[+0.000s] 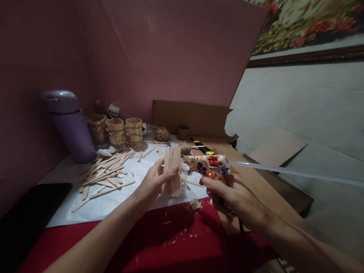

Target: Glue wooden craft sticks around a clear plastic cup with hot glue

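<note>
Near the centre of the frame, the left hand (152,180) pinches a flat-sided piece of craft sticks (170,174), the thumb across its front face and the other fingers mostly hidden behind it. The sticks stand side by side, roughly upright and slightly tilted, with a clear, blurred material showing along their right edge. Just right of them, the right hand (234,198) is wrapped around the grip of a flower-patterned glue gun (208,165). Its nozzle points left at the piece; whether the tip touches it cannot be told. A small orange light glows on the gun, and a long translucent glue stick (288,173) runs from its back to the right edge of the frame.

Left of centre, a heap of loose craft sticks (107,176) lies on white paper (114,208) over the red counter (138,248). Behind the heap stand three stick-sided cups (116,134), with a purple bottle (72,132) at their left, leaning in the view. At centre, toward the back, a ball of twine (162,133) sits beside a small dark pot (183,131). A black and yellow tool (203,147) lies just beyond the gun, and wood scraps (195,204) dot the red surface at lower centre.
</note>
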`<state>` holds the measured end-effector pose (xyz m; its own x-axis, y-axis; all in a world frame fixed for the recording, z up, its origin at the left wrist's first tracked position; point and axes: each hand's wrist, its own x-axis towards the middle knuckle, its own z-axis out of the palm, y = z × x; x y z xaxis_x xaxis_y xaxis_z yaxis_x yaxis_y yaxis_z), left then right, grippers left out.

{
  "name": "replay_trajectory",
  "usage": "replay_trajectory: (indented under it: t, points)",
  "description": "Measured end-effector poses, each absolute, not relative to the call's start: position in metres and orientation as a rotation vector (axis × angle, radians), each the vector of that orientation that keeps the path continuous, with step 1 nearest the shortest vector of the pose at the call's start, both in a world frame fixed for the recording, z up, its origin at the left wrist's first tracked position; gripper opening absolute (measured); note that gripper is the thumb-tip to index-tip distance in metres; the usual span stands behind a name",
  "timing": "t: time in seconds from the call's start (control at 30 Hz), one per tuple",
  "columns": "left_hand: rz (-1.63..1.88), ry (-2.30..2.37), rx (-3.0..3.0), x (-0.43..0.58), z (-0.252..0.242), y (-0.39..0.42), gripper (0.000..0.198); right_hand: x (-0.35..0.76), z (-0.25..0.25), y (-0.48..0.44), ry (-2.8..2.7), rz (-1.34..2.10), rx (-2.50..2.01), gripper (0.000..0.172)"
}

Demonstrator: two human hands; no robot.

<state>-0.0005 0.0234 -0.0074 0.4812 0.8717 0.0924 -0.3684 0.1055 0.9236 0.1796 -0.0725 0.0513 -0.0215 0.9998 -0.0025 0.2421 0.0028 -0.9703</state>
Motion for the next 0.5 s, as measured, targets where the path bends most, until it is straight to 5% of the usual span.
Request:
replay_trajectory:
  t: [0.5]
  points:
    - [0.983,0.555,1.071,0.0003,-0.0026,0.0216,0.059,0.1789,0.0461,-0.0807,-1.453,1.169,-1.387,0.038]
